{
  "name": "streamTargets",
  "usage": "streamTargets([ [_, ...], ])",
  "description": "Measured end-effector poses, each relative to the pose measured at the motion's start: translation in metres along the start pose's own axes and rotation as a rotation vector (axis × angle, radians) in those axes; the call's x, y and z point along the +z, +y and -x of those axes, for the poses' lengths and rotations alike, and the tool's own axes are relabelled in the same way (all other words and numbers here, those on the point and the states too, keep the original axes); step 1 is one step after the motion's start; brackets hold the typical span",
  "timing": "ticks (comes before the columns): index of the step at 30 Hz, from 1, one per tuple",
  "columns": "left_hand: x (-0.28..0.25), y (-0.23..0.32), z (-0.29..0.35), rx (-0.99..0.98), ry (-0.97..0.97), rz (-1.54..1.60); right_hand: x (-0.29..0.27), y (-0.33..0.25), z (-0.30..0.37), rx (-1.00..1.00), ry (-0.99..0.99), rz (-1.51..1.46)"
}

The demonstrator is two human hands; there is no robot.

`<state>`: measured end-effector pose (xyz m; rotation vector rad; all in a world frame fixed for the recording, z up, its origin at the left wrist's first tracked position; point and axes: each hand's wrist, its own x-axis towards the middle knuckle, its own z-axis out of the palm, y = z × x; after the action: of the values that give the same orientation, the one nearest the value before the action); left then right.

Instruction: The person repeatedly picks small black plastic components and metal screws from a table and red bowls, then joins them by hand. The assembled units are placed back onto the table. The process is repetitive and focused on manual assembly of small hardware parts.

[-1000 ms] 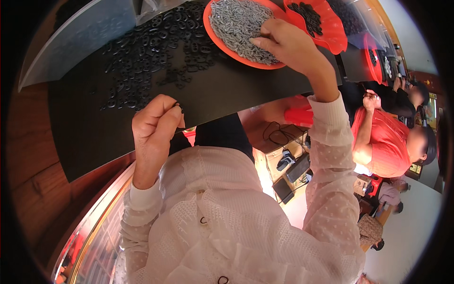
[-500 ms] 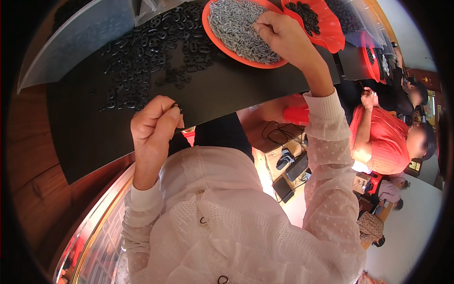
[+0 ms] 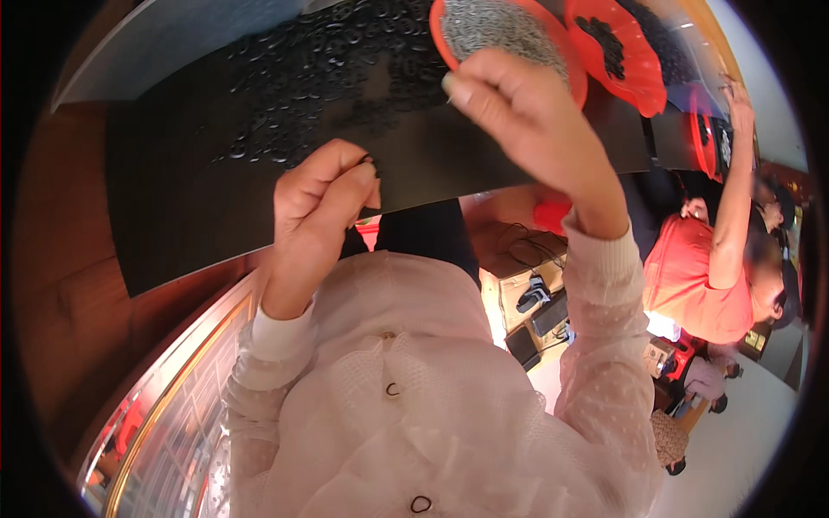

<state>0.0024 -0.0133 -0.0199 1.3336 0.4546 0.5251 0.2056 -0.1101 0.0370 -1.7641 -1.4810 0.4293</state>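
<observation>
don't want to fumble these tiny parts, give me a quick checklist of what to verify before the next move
1. Left hand gripping its part: ok, a small black piece shows at the fingertips.
2. Right hand holding a part: cannot tell, thumb and finger are pinched but what is between them is too small and blurred.
3. Hands apart from each other: ok, a clear gap between them.
4. Silver pieces within reach: ok, their red bowl is right by the right hand.
5. Loose black parts sorted: not ok, they lie scattered across the black tabletop.
</observation>
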Motion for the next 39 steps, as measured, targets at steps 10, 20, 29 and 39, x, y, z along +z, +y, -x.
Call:
streamTargets([
  [10,-0.005,0.001,0.0,0.001,-0.009,0.05,0.037,-0.031,-0.001,0.085,-0.204,-0.281],
  [20,-0.005,0.004,0.001,-0.026,-0.026,0.082,0.039,-0.032,-0.005,0.107,-0.208,-0.277],
  [29,-0.008,0.004,0.005,-0.021,0.002,0.093,0.05,-0.038,-0.002,0.12,-0.165,-0.311],
  [39,-0.003,0.003,0.006,-0.096,0.082,0.13,0.063,-0.024,0.009,-0.149,-0.009,-0.106],
])
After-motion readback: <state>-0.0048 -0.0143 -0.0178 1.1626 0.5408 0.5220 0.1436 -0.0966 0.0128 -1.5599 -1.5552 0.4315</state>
